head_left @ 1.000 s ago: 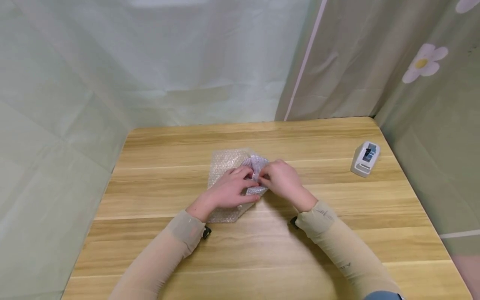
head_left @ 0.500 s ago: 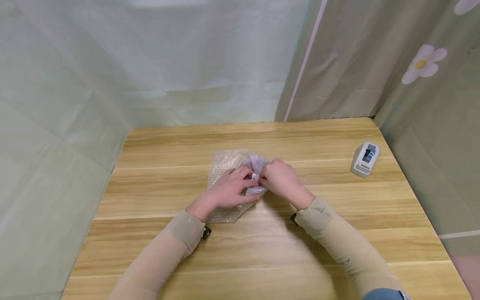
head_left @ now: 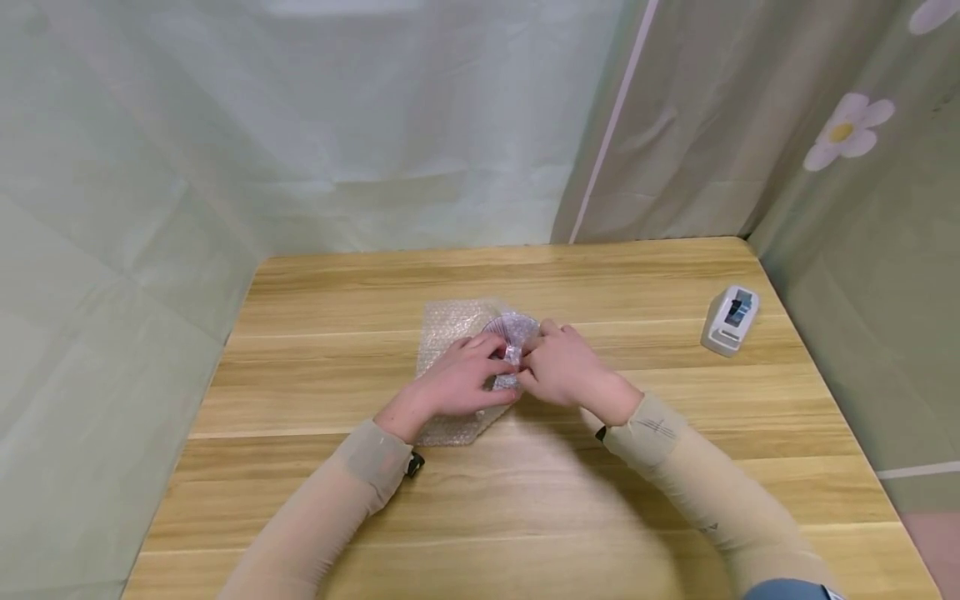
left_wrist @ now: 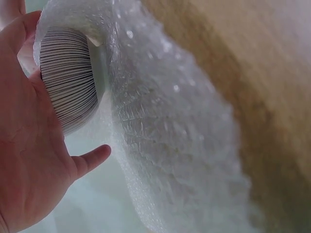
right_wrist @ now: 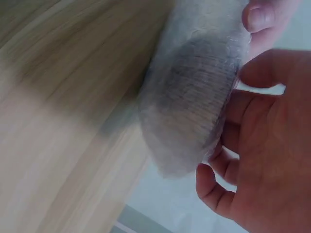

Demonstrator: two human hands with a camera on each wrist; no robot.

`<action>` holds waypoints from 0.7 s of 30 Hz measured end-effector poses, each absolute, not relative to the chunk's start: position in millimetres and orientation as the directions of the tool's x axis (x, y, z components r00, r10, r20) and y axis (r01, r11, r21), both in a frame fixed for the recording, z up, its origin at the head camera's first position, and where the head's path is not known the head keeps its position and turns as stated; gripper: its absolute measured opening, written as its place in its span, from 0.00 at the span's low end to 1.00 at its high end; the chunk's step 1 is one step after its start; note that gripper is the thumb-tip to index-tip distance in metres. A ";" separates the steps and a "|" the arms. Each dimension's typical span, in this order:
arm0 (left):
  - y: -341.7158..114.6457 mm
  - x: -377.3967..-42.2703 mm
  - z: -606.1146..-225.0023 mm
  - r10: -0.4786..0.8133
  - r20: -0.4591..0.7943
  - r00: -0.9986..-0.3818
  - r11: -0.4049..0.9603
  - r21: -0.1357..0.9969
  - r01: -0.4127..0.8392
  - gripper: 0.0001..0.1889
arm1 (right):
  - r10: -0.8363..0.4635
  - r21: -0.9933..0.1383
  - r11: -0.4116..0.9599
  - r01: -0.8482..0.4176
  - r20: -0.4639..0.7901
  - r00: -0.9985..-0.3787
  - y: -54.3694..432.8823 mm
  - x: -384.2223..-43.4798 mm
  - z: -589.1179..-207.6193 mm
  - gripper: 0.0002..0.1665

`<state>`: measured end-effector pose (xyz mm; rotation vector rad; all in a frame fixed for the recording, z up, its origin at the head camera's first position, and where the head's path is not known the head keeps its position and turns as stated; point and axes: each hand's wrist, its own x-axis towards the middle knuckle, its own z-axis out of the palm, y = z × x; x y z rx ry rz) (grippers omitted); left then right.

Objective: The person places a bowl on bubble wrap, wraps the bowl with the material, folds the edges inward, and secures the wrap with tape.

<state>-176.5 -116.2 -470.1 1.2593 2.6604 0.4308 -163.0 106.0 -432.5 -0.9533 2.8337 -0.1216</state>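
A white bowl with thin dark stripes (left_wrist: 68,73) lies tilted on its side, partly covered by bubble wrap (left_wrist: 165,121). In the head view, the bubble wrap sheet (head_left: 450,321) lies mid-table with its right part folded up over the bowl. My left hand (head_left: 459,379) holds the bowl from the left, fingers bent over it; its thumb sticks out in the left wrist view. On the other side my right hand (head_left: 562,367) grips the folded wrap, its curled fingers (right_wrist: 214,189) touching the wrapped edge. The fingertips inside the bowl are partly hidden.
A white tape dispenser (head_left: 731,321) stands at the right side of the wooden table (head_left: 315,500). Pale curtains (head_left: 405,167) hang behind the table and along both sides.
My right hand has shifted slightly right and toward me along the folded wrap, its fingers turning inward. My left hand stays in place on the bowl.
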 end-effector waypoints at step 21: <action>-115.9 -175.2 -469.3 0.776 -0.045 -0.629 0.604 0.338 0.721 0.31 | -0.678 -0.064 0.730 -0.680 0.061 -0.733 123.5 -154.3 -454.2 0.19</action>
